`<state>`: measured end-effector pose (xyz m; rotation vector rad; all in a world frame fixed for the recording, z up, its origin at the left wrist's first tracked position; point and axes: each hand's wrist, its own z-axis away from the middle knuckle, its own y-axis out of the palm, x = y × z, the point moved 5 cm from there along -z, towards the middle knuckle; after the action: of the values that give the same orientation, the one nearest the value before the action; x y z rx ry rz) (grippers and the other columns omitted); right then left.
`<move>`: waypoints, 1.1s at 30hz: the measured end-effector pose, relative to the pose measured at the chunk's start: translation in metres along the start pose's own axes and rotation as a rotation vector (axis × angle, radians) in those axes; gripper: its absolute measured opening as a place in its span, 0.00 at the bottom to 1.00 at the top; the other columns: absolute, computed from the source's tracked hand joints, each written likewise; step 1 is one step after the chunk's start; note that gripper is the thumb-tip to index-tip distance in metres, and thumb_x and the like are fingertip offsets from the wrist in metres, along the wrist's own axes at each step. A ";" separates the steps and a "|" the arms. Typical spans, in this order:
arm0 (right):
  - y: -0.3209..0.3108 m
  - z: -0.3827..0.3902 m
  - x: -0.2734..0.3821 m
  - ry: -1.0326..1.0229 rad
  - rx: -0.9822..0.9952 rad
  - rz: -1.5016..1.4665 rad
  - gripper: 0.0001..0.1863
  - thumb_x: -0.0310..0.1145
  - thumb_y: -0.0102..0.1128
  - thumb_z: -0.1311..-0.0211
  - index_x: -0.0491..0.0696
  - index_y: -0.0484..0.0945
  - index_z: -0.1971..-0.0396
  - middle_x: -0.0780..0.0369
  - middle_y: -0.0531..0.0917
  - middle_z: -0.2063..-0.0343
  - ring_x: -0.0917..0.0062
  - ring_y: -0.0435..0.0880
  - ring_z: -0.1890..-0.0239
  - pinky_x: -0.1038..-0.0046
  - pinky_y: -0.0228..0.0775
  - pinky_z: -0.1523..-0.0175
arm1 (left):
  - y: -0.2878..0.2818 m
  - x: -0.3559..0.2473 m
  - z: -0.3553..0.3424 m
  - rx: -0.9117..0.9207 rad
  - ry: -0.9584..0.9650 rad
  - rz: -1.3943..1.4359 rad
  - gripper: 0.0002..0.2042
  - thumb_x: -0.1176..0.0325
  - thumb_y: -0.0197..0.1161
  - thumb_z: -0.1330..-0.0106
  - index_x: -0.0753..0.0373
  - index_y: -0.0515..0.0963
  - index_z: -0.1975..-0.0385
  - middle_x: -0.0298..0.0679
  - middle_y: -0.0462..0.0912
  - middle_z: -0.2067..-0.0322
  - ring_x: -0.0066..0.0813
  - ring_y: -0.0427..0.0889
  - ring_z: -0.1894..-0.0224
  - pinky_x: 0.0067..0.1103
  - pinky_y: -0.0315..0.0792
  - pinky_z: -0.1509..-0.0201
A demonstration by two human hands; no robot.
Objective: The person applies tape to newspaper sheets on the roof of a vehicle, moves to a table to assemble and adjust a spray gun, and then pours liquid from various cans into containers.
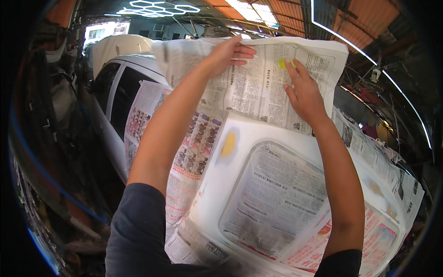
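A large newspaper sheet (pixel 263 83) hangs spread across the upper edge of a white vehicle panel (pixel 203 207). My left hand (pixel 227 56) lies against the sheet near its top edge, fingers stretched and apart. Lower and to the right, my right hand (pixel 305 94) touches the same sheet, its fingers and thumb spread. A bright yellow-green patch (pixel 283 63) shows at its index fingertip; whether it is a loose piece or a mark on the paper I cannot tell. Below the sheet, the panel bears a yellow oval patch (pixel 228 144) ringed with grey.
More newspaper (pixel 286 194) covers a rounded window-shaped area, and a colourful printed sheet (pixel 196 143) covers the left side. To the left stands a silver car (pixel 122 87) with dark windows. Dark clutter fills the far left; lit tubes (pixel 154 8) hang overhead.
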<state>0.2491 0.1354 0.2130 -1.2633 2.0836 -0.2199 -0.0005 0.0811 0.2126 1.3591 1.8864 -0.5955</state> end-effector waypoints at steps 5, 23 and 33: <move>0.061 -0.013 -0.038 0.250 0.382 -0.133 0.39 0.37 0.53 0.31 0.56 0.46 0.25 0.48 0.64 0.33 0.51 0.73 0.39 0.59 0.65 0.35 | -0.047 0.044 -0.035 -0.074 0.071 -0.445 0.30 0.43 0.39 0.24 0.65 0.76 0.45 0.42 0.80 0.47 0.30 0.76 0.42 0.29 0.70 0.39; 0.111 0.020 -0.094 0.308 0.525 -0.104 0.49 0.38 0.60 0.37 0.57 0.37 0.24 0.43 0.70 0.38 0.47 0.77 0.44 0.57 0.68 0.36 | -0.148 0.124 -0.012 -0.098 -0.225 -1.678 0.24 0.47 0.54 0.32 0.52 0.77 0.41 0.45 0.68 0.33 0.44 0.58 0.27 0.51 0.47 0.26; 0.111 0.036 -0.148 0.883 0.524 -0.693 0.28 0.28 0.61 0.37 0.56 0.72 0.36 0.53 0.73 0.39 0.63 0.74 0.38 0.68 0.67 0.36 | 0.145 0.142 -0.059 0.666 0.083 -0.997 0.22 0.54 0.51 0.30 0.62 0.76 0.44 0.49 0.75 0.41 0.46 0.72 0.38 0.35 0.63 0.31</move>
<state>0.2358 0.3233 0.2022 -1.6465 1.8854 -1.7706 0.0937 0.2588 0.1460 0.6752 2.4984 -1.7931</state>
